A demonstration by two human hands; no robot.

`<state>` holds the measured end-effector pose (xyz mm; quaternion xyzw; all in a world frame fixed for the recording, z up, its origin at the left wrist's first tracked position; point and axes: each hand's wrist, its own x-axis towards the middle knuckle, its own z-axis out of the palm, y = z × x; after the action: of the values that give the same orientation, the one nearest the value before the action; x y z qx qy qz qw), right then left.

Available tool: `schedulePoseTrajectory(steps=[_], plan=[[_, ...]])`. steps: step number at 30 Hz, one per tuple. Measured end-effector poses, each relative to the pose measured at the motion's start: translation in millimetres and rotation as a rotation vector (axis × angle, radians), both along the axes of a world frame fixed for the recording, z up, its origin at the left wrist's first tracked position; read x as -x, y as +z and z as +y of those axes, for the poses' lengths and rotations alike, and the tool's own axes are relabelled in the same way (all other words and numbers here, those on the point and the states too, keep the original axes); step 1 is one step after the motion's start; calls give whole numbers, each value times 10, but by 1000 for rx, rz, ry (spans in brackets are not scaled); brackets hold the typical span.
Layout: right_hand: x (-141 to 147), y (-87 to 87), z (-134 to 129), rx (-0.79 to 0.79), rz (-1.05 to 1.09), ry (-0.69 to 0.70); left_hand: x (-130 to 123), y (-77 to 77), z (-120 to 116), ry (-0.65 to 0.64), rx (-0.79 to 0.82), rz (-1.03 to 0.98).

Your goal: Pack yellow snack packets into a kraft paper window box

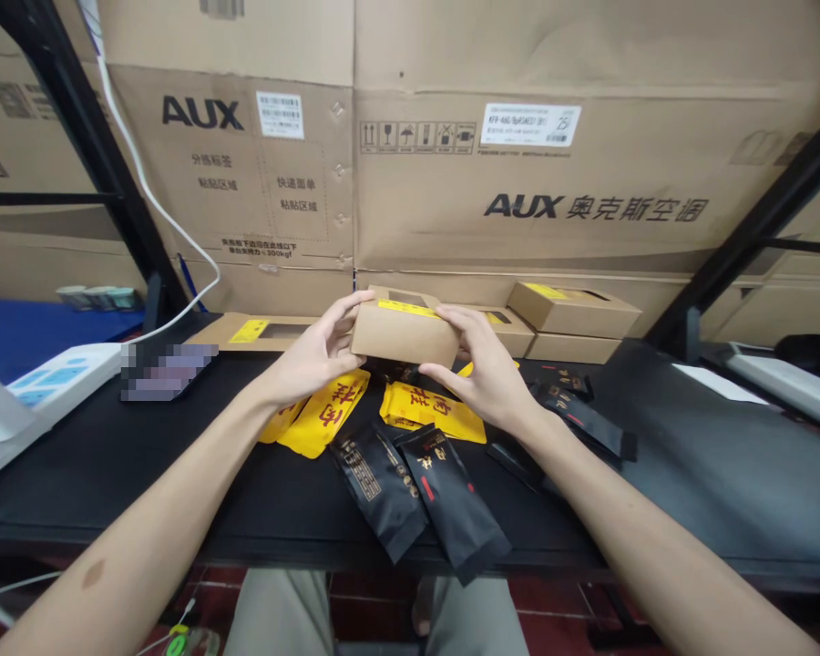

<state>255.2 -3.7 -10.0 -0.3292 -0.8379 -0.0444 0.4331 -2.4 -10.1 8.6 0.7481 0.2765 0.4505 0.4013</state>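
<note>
Between my two hands is a small brown cardboard box [404, 335] with a yellow label and a dark window on top, held above the black table. My left hand [328, 351] grips its left end, and my right hand [482, 364] grips its right end. Below lie yellow packets [324, 415] on the left and another yellow packet [432, 410] in the middle, both with red characters. Nearer the front edge, a black packet [381, 487] lies beside a second black packet [455, 497] with gold print. More black packets [588, 419] lie by my right forearm.
Similar boxes [574, 310] are stacked at the back right, and a flat box [252, 333] lies at the back left. A blurred-out phone-like object [169, 372] and a white power strip [68, 378] sit at left. Large AUX cartons [424, 228] stand behind. Black metal posts [744, 200] flank the table.
</note>
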Motion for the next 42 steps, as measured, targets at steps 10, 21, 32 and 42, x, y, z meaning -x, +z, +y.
schedulePoseTrajectory(steps=[10,21,32,42], plan=[[-18,-12,6,-6,-48,-48,-10,-6,2,34,11,37],[-13,4,-7,1,-146,-130,-33,2,-26,75,9,15],[23,9,-62,-82,-265,-211,-1,-28,9,62,-10,-36],[18,27,-44,29,-50,-60,-29,-22,-13,48,4,-24]])
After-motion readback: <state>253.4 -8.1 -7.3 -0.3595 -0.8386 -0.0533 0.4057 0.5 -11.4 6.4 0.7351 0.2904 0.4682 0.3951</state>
